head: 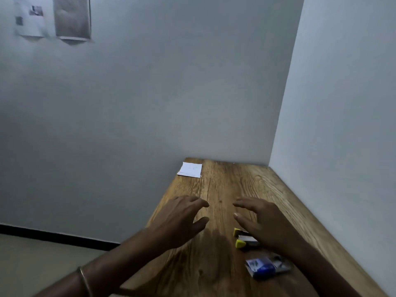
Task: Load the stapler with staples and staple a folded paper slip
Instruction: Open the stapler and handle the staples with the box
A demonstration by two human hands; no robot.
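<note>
A small yellow and grey stapler point(244, 239) lies on the wooden table point(225, 189), partly under my right hand point(261, 221). That hand hovers over it with fingers spread and holds nothing. A blue and white staple box point(264, 267) sits nearer to me, beside my right forearm. My left hand point(182, 219) hovers over the table's left part, fingers relaxed and empty. A white folded paper slip point(190, 169) lies at the far left corner of the table, apart from both hands.
The table stands in a room corner, with a grey wall behind and a white wall along its right edge. Its left edge drops to the floor. Two sheets point(53, 17) hang on the far wall, top left.
</note>
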